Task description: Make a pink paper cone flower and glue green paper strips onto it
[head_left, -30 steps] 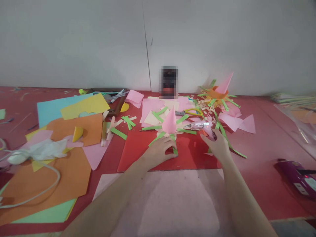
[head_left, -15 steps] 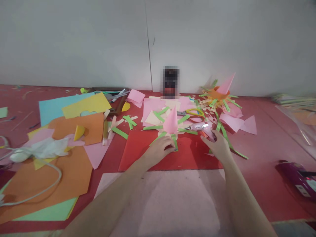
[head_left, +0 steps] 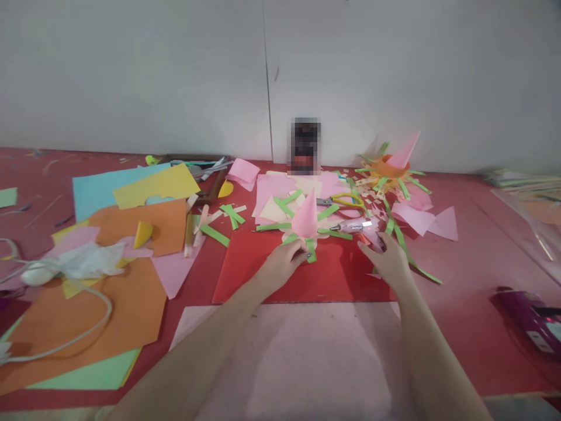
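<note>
A pink paper cone (head_left: 305, 217) stands upright on a pale scalloped paper base, with green paper strips (head_left: 274, 227) spreading out around it. In front of it is my left hand (head_left: 283, 263), fingers curled and closed at the front green strip (head_left: 311, 251); the fingertips are partly hidden. My right hand (head_left: 390, 257) has its thumb spread from the fingers, close beside the handle of a glue gun (head_left: 354, 226). The glue gun's metal nozzle points left toward the cone. Beneath both lies a red board (head_left: 263, 280).
Yellow-handled scissors (head_left: 348, 202) lie behind the cone. A finished-looking orange and pink paper piece (head_left: 391, 168) stands back right. Coloured sheets (head_left: 140, 219) and a white cable (head_left: 87, 348) cover the left. A phone-like object (head_left: 305, 146) leans on the wall; a purple device (head_left: 526, 318) lies right.
My left hand has shifted slightly upward, and the front green strip's end shows a little higher. My right hand and the glue gun stay almost in place. The view has moved slightly.
</note>
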A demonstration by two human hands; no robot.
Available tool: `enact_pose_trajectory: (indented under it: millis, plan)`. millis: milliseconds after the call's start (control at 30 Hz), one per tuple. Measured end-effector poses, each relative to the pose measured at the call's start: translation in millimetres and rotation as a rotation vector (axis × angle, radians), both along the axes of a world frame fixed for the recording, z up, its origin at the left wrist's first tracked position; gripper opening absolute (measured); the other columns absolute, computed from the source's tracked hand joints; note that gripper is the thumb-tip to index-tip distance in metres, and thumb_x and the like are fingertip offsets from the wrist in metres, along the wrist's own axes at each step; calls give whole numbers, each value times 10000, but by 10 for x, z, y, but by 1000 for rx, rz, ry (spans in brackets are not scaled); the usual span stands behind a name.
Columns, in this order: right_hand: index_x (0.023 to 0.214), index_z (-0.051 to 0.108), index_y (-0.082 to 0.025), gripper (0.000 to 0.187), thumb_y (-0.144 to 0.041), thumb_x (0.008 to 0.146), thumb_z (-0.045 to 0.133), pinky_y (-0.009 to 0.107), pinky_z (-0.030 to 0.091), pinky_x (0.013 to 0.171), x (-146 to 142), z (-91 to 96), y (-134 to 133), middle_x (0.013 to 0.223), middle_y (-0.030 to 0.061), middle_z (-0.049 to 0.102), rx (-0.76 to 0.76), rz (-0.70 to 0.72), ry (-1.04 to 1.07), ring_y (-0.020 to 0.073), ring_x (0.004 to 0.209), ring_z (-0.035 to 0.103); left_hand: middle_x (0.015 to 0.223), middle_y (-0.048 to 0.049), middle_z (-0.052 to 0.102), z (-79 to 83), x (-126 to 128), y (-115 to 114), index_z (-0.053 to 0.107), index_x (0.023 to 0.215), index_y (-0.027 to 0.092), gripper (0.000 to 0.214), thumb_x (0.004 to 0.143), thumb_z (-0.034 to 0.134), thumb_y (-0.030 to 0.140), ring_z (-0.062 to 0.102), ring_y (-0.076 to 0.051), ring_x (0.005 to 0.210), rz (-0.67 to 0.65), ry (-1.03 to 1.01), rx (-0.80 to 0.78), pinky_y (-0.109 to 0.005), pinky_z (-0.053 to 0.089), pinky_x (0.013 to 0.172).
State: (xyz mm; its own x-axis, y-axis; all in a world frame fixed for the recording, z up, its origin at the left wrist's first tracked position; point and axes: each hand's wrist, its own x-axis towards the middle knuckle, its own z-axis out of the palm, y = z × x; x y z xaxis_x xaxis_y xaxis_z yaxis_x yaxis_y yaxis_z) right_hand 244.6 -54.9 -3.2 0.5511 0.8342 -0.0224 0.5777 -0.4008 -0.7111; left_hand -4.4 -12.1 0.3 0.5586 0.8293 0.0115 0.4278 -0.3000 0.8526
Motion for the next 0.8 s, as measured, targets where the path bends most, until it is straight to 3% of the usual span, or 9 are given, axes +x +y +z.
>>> enact_pose_trajectory:
  millis: [167,500,600,800]
  plan:
    - [1156,562,-158,645,-535,635,594,344,488,764,8,-20,-9,1052,108,595,29,28,-81,228,884,582,777,32,560,4,19,11,483,771,210,98,853,431,226,525,-126,735,35,35,5,-245,403,712]
    - [1178,546,-150,656,-528,644,586,362,477,763,10,-23,-9,1005,107,613,11,49,-99,242,864,582,830,4,601,28,5,10,550,802,218,160,871,416,274,558,-151,791,-26,72,31,-275,429,724]
    - [1186,543,-159,653,-527,648,582,359,473,766,4,-14,-9,1028,111,609,5,41,-113,249,890,580,883,5,601,15,11,14,563,850,224,70,819,531,279,558,-153,825,-78,81,68,-273,428,727]
    - [1174,550,-162,640,-534,653,566,361,465,767,-11,6,-13,1006,109,616,1,50,-148,258,893,580,904,-15,584,10,52,12,574,888,207,224,717,676,309,546,-175,852,-129,169,164,-299,428,735]
